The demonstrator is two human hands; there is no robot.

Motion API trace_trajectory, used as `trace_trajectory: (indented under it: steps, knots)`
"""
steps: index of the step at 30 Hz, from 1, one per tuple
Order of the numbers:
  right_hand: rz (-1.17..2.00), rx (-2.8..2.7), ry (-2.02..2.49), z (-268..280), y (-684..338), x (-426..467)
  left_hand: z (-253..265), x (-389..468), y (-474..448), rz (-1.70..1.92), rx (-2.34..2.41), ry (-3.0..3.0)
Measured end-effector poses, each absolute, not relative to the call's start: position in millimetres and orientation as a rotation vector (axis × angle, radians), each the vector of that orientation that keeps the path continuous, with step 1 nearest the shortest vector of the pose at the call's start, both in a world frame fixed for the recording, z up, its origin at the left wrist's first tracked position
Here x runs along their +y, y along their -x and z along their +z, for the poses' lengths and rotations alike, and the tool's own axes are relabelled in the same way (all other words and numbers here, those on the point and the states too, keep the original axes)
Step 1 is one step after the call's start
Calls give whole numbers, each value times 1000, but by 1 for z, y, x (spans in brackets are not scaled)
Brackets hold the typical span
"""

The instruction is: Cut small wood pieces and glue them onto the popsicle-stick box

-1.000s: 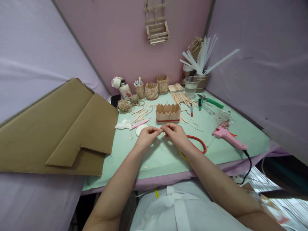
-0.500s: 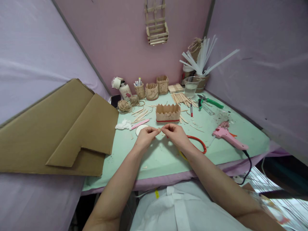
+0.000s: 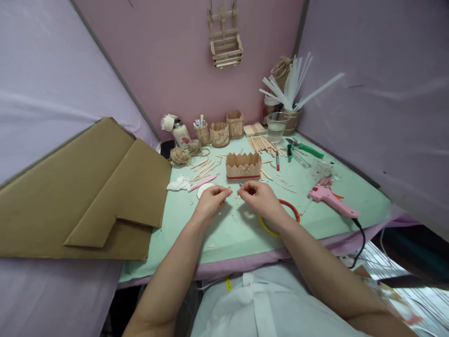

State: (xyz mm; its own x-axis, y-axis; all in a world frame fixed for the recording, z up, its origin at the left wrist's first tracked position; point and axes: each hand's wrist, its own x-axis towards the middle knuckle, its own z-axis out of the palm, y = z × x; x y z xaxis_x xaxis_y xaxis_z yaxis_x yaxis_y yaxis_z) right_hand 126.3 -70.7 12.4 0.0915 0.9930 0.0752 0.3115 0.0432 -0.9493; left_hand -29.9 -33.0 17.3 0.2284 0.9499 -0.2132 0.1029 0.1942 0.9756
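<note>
My left hand (image 3: 211,201) is closed in a pinch over the mat. At its fingertips is a tiny pale wood piece (image 3: 229,190), mostly covered by the fingers. A short gap to the right, my right hand (image 3: 261,199) is also closed, thumb against fingers. A thin dark tip shows by those fingers, too small to name. Beneath the right hand and wrist a red and yellow loop (image 3: 293,210) shows; whether the hand grips it is hidden. Just beyond both hands stands a zigzag-topped wooden box (image 3: 243,169) with a red band along its base.
Split wood slivers (image 3: 205,169), a pink craft tool (image 3: 203,182) and white tissue (image 3: 179,183) lie left. Rightward are a pink glue gun (image 3: 331,199), green-handled pliers (image 3: 308,149) and a red marker (image 3: 278,161). Behind stands a cup of water (image 3: 276,131). Folded cardboard (image 3: 105,187) covers the left side.
My hands have drawn apart: the fingertips nearly met before, and now a gap separates them. The right hand has shifted slightly right. The view has moved a little.
</note>
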Motion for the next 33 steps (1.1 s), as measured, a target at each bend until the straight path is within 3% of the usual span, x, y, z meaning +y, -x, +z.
trace_trajectory:
  steps: [5,10,23,33]
  knots:
    - [505,-2090,1679,20,-137,-93,14,-31,31,873,1149,-1223]
    - [333,-2222,1796,17,-135,-98,12,-31,31,810,1150,-1278]
    - [681,-1554,1430,15,-128,-83,17,-39,26,674,1050,-1576]
    - [830,-1463,1383,15,-133,-85,15,-35,33,940,1240,-1701]
